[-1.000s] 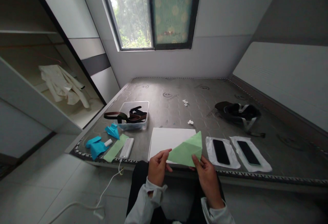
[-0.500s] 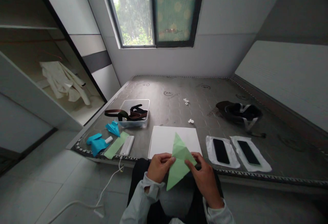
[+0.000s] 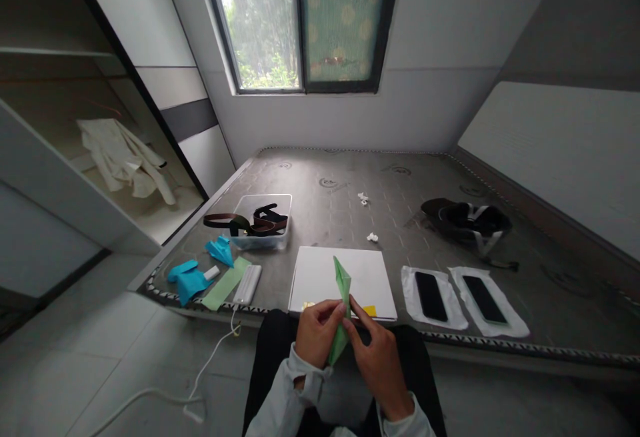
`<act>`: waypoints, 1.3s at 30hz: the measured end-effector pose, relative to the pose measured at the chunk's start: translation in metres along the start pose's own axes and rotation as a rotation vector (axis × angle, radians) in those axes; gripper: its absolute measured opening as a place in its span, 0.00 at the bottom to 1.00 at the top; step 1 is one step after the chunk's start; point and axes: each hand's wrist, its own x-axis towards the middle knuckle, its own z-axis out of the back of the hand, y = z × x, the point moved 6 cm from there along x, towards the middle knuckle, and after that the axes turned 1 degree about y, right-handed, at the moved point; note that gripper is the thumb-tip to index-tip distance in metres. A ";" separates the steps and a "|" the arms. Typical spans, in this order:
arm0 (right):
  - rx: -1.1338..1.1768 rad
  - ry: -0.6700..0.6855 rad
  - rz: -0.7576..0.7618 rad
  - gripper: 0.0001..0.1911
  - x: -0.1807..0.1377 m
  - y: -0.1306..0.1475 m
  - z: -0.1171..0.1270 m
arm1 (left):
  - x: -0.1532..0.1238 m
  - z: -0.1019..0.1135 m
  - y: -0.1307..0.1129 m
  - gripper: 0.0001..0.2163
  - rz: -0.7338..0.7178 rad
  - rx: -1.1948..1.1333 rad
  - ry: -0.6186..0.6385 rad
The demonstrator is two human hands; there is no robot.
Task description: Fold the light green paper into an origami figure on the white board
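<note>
A folded sheet of light green paper (image 3: 343, 280) stands nearly edge-on between my hands, above my lap and the near edge of a white box (image 3: 320, 277). My left hand (image 3: 320, 331) pinches its left side with thumb and fingers. From the other side my right hand (image 3: 374, 357) grips the same paper, thumb and forefinger close to the left hand's fingertips. The paper's pointed top rises over the box, and its lower tip hangs below my hands. Yellow patches show on the box's front edge.
Left on the mattress (image 3: 330, 203) are a clear bin (image 3: 265, 242) with belts, blue folded paper (image 3: 193, 285), a green strip (image 3: 227, 283) and a white power strip (image 3: 248, 283). Two phones (image 3: 431, 295) on white wrappers and a dark cap (image 3: 467, 220) lie right. White scraps (image 3: 373, 237) lie behind the box.
The green paper has gone from spread flat toward me to folded narrow and edge-on. My right hand has moved left, close to my left hand. Yellow patches on the box now show.
</note>
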 end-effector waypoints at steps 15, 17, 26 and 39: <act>-0.010 0.018 0.049 0.28 -0.001 0.005 0.004 | 0.000 0.001 0.011 0.22 0.158 -0.110 -0.022; -0.007 0.032 0.055 0.29 -0.001 0.005 0.003 | -0.001 0.001 0.010 0.23 0.175 -0.132 -0.026; 0.005 0.045 0.111 0.28 -0.001 0.008 0.006 | -0.001 0.002 0.015 0.25 0.241 -0.224 -0.045; -0.012 0.070 0.112 0.27 -0.002 0.007 0.002 | 0.001 0.002 0.020 0.25 0.224 -0.173 -0.029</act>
